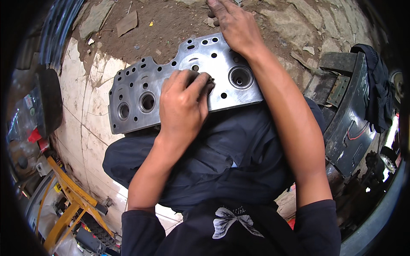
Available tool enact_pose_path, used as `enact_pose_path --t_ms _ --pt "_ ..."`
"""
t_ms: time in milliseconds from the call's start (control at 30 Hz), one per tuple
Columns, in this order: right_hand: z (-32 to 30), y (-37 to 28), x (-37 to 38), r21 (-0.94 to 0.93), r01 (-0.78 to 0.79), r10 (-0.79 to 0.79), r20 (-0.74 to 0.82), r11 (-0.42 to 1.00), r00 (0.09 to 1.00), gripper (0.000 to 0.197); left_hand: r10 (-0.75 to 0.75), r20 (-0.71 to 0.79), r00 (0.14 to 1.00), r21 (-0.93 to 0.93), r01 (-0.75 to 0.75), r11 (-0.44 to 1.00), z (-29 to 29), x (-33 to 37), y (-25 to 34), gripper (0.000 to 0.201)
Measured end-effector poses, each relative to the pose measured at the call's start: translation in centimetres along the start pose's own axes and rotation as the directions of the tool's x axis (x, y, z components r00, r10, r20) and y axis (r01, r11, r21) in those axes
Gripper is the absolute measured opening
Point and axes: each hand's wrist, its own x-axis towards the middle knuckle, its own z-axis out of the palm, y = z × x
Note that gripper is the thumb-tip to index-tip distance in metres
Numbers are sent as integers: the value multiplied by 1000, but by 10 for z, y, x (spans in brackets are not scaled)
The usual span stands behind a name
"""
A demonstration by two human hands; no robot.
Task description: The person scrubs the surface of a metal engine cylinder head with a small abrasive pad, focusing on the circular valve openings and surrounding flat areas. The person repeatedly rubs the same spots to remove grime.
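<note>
A grey metal cylinder head (183, 96), with round ports and many small bolt holes, lies tilted across my lap. My left hand (181, 94) is closed and pressed on the middle of its smooth face. Under those fingers a small dark piece (210, 83) shows; its kind is hard to make out. My right hand (235, 25) reaches past the far right corner of the cylinder head, its wrist and forearm lying over that end. The right fingers look loosely bent and apart, with dark fingertips, and nothing shows in them.
Pale cracked tiles (79, 115) lie to the left, bare soil (158, 32) and flat stones beyond. A yellow metal frame (64, 209) stands at lower left. On the right is a dark metal box (350, 128) with a black cloth bag (376, 89) hanging over it.
</note>
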Motion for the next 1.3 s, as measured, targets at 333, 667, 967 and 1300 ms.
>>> enact_pose_path --t_ms 333,667,967,1300 --pt "7 7 5 -66 -28 31 43 997 999 78 -9 -66 998 50 12 999 8 -1 0 24" --pt "21 25 8 -44 76 -79 -78 996 994 71 -55 18 998 -97 57 994 2 -10 -3 21" --pt "6 8 2 -40 21 -19 56 999 998 72 -57 -150 987 139 78 987 16 -5 -5 19" --pt "16 16 2 -98 95 -99 -39 991 994 77 21 78 997 1 -21 1000 -12 -10 6 18"
